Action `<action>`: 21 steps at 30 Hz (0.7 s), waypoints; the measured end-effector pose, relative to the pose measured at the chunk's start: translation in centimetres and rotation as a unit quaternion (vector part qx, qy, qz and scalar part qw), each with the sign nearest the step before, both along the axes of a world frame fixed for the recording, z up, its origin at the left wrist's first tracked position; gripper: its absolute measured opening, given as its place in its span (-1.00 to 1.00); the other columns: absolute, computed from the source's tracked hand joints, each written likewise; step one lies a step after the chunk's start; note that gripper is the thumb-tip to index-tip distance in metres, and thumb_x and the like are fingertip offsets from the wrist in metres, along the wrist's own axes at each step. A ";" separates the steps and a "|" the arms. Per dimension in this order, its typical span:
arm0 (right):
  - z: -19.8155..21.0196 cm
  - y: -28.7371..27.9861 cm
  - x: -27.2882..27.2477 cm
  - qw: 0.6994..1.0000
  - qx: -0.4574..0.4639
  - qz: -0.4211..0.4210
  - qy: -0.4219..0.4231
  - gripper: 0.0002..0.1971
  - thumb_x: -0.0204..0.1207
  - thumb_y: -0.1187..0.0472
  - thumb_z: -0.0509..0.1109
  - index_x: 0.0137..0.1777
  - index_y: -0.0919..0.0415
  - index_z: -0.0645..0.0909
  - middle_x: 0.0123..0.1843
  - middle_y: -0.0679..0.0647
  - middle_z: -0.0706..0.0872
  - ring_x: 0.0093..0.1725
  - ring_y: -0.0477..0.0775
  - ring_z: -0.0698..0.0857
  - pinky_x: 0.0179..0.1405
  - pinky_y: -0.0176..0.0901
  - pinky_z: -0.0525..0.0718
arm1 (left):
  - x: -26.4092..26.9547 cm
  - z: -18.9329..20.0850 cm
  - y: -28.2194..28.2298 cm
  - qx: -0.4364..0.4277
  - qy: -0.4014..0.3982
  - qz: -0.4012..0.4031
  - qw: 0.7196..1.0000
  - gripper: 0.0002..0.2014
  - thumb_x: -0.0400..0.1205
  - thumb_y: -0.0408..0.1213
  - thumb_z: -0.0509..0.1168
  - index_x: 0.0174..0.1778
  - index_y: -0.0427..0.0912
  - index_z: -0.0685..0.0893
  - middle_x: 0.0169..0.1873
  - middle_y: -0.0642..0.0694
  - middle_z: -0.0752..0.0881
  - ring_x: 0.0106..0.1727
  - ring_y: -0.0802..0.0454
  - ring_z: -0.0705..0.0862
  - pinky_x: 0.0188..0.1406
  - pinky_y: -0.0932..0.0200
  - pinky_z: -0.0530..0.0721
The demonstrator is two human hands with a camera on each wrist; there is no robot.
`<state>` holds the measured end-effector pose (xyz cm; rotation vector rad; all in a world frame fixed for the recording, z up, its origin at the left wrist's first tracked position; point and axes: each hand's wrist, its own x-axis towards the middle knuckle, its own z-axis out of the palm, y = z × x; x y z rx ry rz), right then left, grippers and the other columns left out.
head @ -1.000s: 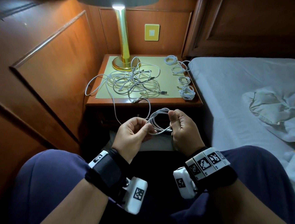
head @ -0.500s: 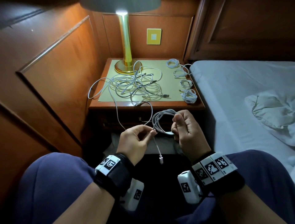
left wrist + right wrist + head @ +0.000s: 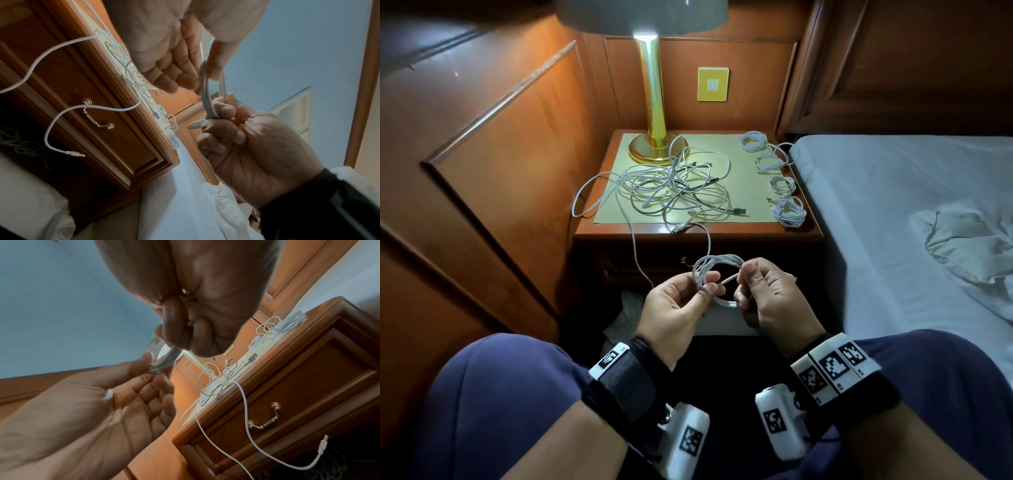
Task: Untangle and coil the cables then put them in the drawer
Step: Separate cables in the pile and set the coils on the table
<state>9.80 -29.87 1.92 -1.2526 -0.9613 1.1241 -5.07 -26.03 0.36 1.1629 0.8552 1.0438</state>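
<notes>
A small coil of white cable (image 3: pixel 717 265) hangs in front of the nightstand between both hands. My left hand (image 3: pixel 709 287) pinches its left side between thumb and forefinger. My right hand (image 3: pixel 743 284) grips the right side with curled fingers, and the cable's loose end (image 3: pixel 726 280) lies across the coil's middle. In the left wrist view the coil (image 3: pixel 205 97) stands edge-on above the right fist. A tangle of white and dark cables (image 3: pixel 674 192) lies on the nightstand top. The closed drawer (image 3: pixel 115 129) has a brass handle (image 3: pixel 97 116).
Several finished coils (image 3: pixel 787 212) line the nightstand's right edge. A brass lamp (image 3: pixel 654 137) stands at the back. One white cable (image 3: pixel 635 246) droops from the tangle over the front edge past the drawer. Bed (image 3: pixel 893 222) to the right, wood panelling (image 3: pixel 500 171) to the left.
The loose end that dangled below my left hand has been drawn up and now lies across the coil. My left hand has closed in on the coil's left side.
</notes>
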 end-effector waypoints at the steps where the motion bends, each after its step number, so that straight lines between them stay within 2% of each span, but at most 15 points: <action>1: -0.1 0.1 -0.1 1.000 0.000 -0.006 -0.009 -0.73 0.78 0.11 0.11 -0.10 0.25 0.46 -0.46 0.12 0.47 -0.62 -0.16 0.31 -0.70 -0.37 0.28 | 0.0 0.0 0.1 0.001 0.006 -0.006 1.000 -0.87 0.65 -0.44 0.37 0.05 -0.24 0.79 -0.20 -0.15 0.85 -0.10 0.10 0.80 -0.16 0.38 0.64; 4: -0.4 0.3 -0.1 0.999 -0.002 -0.023 -0.025 -0.75 0.80 0.17 0.10 -0.06 0.26 0.49 -0.47 0.05 0.47 -0.60 -0.16 0.34 -0.68 -0.36 0.31 | -0.2 -0.4 0.5 -0.009 0.018 -0.046 0.999 -0.79 0.69 -0.42 0.33 -0.05 -0.05 0.84 -0.26 -0.05 0.82 -0.21 0.15 0.71 -0.24 0.27 0.55; 6: -0.5 0.5 0.0 0.999 -0.008 -0.032 -0.018 -0.76 0.80 0.17 0.11 -0.05 0.26 0.49 -0.45 0.07 0.47 -0.59 -0.17 0.36 -0.67 -0.37 0.33 | -0.3 -0.2 0.6 -0.026 0.025 -0.079 0.996 -0.82 0.61 -0.31 0.36 -0.16 -0.01 0.86 -0.29 -0.03 0.79 -0.22 0.14 0.66 -0.29 0.27 0.51; 8: -0.5 0.6 -0.1 0.999 -0.018 -0.034 -0.016 -0.74 0.80 0.15 0.11 -0.06 0.25 0.49 -0.45 0.08 0.46 -0.61 -0.18 0.35 -0.69 -0.37 0.32 | -0.3 0.1 0.7 -0.076 0.006 -0.106 0.991 -0.85 0.47 -0.28 0.32 -0.27 -0.07 0.81 -0.32 -0.03 0.77 -0.24 0.12 0.63 -0.32 0.26 0.50; 10: -0.6 0.7 -0.2 0.999 -0.028 -0.029 -0.013 -0.73 0.80 0.13 0.11 -0.05 0.27 0.50 -0.45 0.09 0.45 -0.63 -0.18 0.33 -0.71 -0.37 0.30 | -0.4 0.3 0.9 -0.105 -0.003 -0.125 0.987 -0.89 0.41 -0.29 0.28 -0.29 -0.14 0.72 -0.35 -0.02 0.73 -0.26 0.11 0.59 -0.34 0.24 0.50; 13: -0.9 0.9 -0.1 0.999 -0.029 -0.012 -0.023 -0.72 0.80 0.13 0.10 -0.03 0.29 0.52 -0.44 0.14 0.51 -0.63 -0.13 0.32 -0.71 -0.35 0.28 | -0.7 0.2 1.4 -0.074 0.048 -0.138 0.986 -0.93 0.35 -0.16 0.35 -0.36 -0.07 0.66 -0.42 0.05 0.63 -0.29 0.14 0.55 -0.31 0.24 0.50; 15: -0.9 1.0 0.1 0.999 -0.021 0.000 -0.049 -0.71 0.79 0.12 0.12 -0.07 0.25 0.54 -0.42 0.14 0.59 -0.64 -0.12 0.34 -0.69 -0.35 0.29 | -1.1 0.1 1.7 -0.057 0.077 -0.146 0.985 -0.86 0.25 -0.06 0.41 -0.41 0.00 0.64 -0.41 0.04 0.57 -0.32 0.16 0.51 -0.30 0.22 0.48; 16: -0.9 1.0 0.2 0.998 -0.018 0.004 -0.065 -0.70 0.79 0.12 0.12 -0.10 0.24 0.56 -0.41 0.12 0.63 -0.64 -0.13 0.37 -0.67 -0.35 0.33 | -1.3 0.1 1.8 -0.050 0.087 -0.149 0.984 -0.82 0.23 -0.06 0.42 -0.38 -0.03 0.61 -0.38 0.00 0.54 -0.32 0.15 0.49 -0.31 0.21 0.47; 18: -1.0 1.2 0.5 0.995 -0.014 0.005 -0.101 -0.69 0.79 0.10 0.14 -0.12 0.19 0.59 -0.41 0.06 0.68 -0.58 -0.15 0.48 -0.56 -0.35 0.42 | -1.6 0.4 2.0 -0.030 0.101 -0.172 0.979 -0.84 0.26 -0.23 0.42 -0.36 -0.03 0.55 -0.32 -0.13 0.49 -0.31 0.02 0.43 -0.34 0.11 0.45; 20: -1.3 1.4 0.9 0.992 -0.009 -0.003 -0.129 -0.70 0.76 0.03 0.19 -0.13 0.08 0.66 -0.37 0.02 0.72 -0.45 -0.12 0.60 -0.39 -0.23 0.53 | -1.7 0.4 2.0 -0.002 0.118 -0.199 0.973 -0.75 0.30 -0.42 0.32 -0.44 0.06 0.48 -0.25 -0.20 0.49 -0.25 -0.09 0.39 -0.27 -0.05 0.39; 21: -1.5 1.5 1.2 0.990 -0.006 -0.007 -0.141 -0.70 0.73 -0.03 0.22 -0.14 0.03 0.70 -0.35 0.00 0.73 -0.38 -0.08 0.63 -0.31 -0.14 0.58 | -1.6 0.5 1.9 0.008 0.123 -0.204 0.971 -0.72 0.30 -0.47 0.27 -0.46 0.06 0.45 -0.22 -0.22 0.50 -0.22 -0.11 0.39 -0.24 -0.06 0.39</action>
